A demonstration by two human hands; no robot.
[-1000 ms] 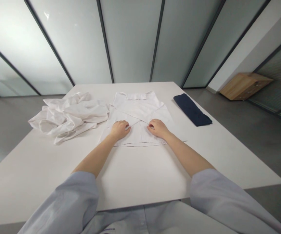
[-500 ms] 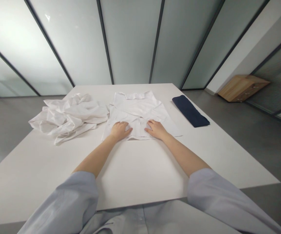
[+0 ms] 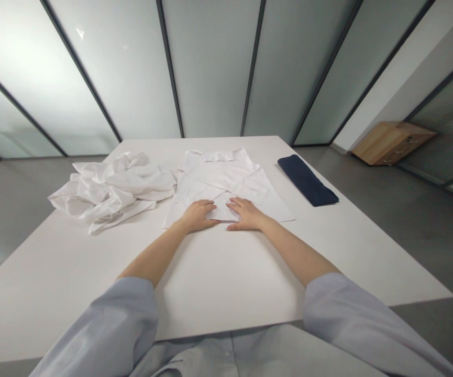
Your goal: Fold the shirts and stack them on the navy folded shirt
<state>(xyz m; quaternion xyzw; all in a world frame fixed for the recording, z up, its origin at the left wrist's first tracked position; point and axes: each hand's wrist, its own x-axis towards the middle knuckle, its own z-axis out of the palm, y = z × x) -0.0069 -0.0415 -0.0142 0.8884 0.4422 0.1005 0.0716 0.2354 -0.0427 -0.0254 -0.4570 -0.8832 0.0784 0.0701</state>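
Note:
A white shirt [image 3: 222, 175] lies spread on the table, its collar at the far end and its sleeves folded across the body. My left hand [image 3: 199, 215] rests on the lower part of the shirt, fingers stretched out and the thumb along the near hem. Beside it, my right hand [image 3: 246, 214] lies on the cloth in the same way, its thumb at or just past the hem. Both hands are open, a small gap between them. Palms and hands cover part of the hem.
On the left, a crumpled heap of white cloth [image 3: 112, 188] touches or nearly touches the shirt. A folded dark blue cloth [image 3: 308, 180] lies on the right of the white table [image 3: 230, 277]. Beyond stand frosted glass panels [image 3: 214, 68] and a wooden cabinet [image 3: 393, 142].
Both hands have slid slightly toward me and closer together over the shirt. Their thumbs have come to the near hem. The white heap and the blue cloth stay put.

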